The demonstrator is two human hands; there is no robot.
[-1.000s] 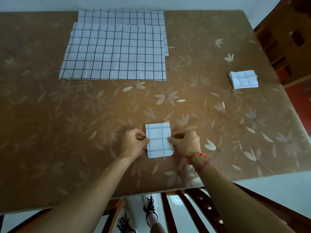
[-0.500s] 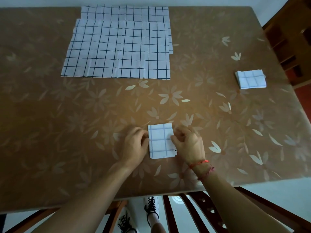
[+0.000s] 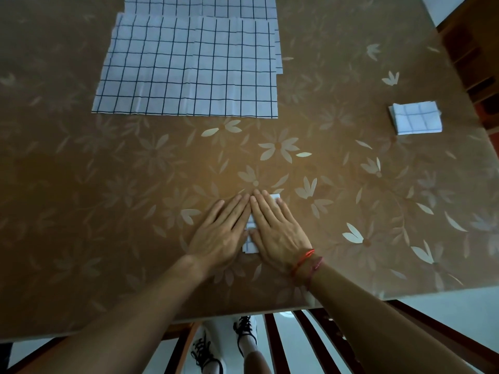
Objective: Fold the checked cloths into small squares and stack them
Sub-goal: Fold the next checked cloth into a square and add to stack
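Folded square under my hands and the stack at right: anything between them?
Head view: beyond the right hand pressing the folded square, only bare flowered tabletop reaches the stack.

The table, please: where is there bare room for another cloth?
Crowded: the far edge, under the unfolded cloths, and where the left hand and right hand press the folded cloth. Bare: the left side of the table, the middle band between them, and the right side nearer than the folded stack.
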